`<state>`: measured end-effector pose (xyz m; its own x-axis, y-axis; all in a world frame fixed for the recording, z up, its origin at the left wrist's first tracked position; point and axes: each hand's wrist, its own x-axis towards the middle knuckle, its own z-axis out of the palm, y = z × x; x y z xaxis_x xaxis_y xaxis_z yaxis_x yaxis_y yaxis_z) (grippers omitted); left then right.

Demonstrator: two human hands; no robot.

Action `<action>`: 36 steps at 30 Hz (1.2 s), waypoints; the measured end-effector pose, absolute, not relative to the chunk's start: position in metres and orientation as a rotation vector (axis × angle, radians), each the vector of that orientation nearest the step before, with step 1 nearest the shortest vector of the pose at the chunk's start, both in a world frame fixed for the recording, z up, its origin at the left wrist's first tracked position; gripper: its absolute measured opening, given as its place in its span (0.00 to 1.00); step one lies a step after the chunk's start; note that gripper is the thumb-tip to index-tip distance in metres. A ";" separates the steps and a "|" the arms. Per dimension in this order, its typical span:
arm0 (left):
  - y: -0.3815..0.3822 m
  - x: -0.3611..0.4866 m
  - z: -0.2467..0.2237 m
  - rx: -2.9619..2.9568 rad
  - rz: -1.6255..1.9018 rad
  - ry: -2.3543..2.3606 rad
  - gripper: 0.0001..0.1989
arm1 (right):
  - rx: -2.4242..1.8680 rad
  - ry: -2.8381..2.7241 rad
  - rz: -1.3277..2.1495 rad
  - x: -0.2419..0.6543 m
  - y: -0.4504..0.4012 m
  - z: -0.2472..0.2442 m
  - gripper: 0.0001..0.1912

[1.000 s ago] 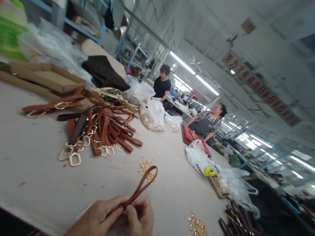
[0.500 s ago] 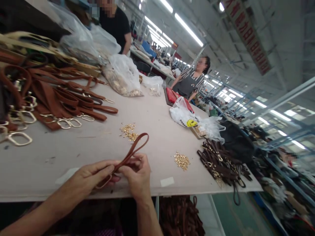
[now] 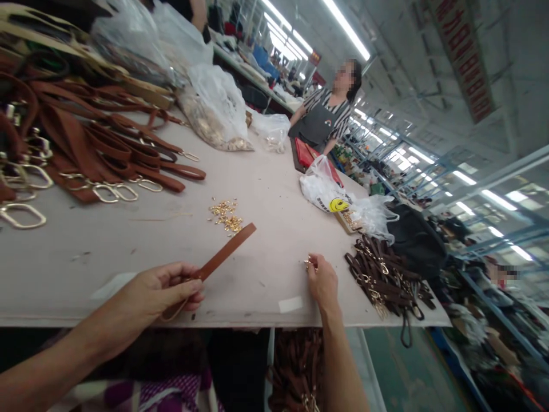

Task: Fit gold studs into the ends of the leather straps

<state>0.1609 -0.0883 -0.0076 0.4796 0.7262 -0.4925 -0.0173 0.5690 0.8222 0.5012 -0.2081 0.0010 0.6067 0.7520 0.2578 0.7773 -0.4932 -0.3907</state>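
Observation:
My left hand (image 3: pixel 171 289) is closed around a brown leather strap (image 3: pixel 227 252). The strap's free end points up and to the right over the table, and its lower part hangs below my fingers. My right hand (image 3: pixel 321 280) has come down on a small pile of gold rivet-like metal pieces (image 3: pixel 307 263), mostly covered by the hand. Its fingers are bent and drawn together; what lies between the tips is too small to make out. A second scatter of gold metal pieces (image 3: pixel 226 216) lies just beyond the strap's end.
Brown straps with metal rings (image 3: pixel 98 154) are heaped at left, dark straps with clasps (image 3: pixel 381 272) at right. Plastic bags (image 3: pixel 218 109) stand at the back, and a smiley bag (image 3: pixel 323 191) lies at right. A person (image 3: pixel 326 117) stands across the table. More straps (image 3: pixel 295 366) lie below its edge.
My right hand has let go of the strap and moved right onto the gold pieces. The strap, looped before, now shows its flat end in my left hand. The camera view has shifted slightly.

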 end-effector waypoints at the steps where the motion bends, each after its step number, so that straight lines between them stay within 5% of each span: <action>1: -0.087 0.162 -0.007 0.828 0.515 0.969 0.19 | -2.403 -1.253 -0.088 0.506 -0.208 0.001 0.14; 17: -0.091 0.155 0.000 1.202 0.555 0.905 0.07 | -2.395 -1.404 0.169 0.529 -0.191 0.012 0.10; 22: -0.090 0.157 -0.001 1.338 0.662 0.937 0.07 | -2.069 -1.315 0.225 0.448 -0.184 -0.002 0.15; 27: -0.089 0.161 -0.009 1.327 0.691 0.913 0.09 | -1.476 -1.292 0.370 0.333 -0.167 -0.014 0.08; 36: -0.090 0.159 -0.013 1.353 0.754 0.873 0.10 | -1.571 -1.535 0.129 0.298 -0.148 -0.007 0.02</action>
<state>0.1589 -0.0904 -0.0125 0.4927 0.8654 -0.0911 0.0356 0.0846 0.9958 0.2979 -0.1484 -0.0067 0.2214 0.8389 0.4973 0.7437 0.1846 -0.6425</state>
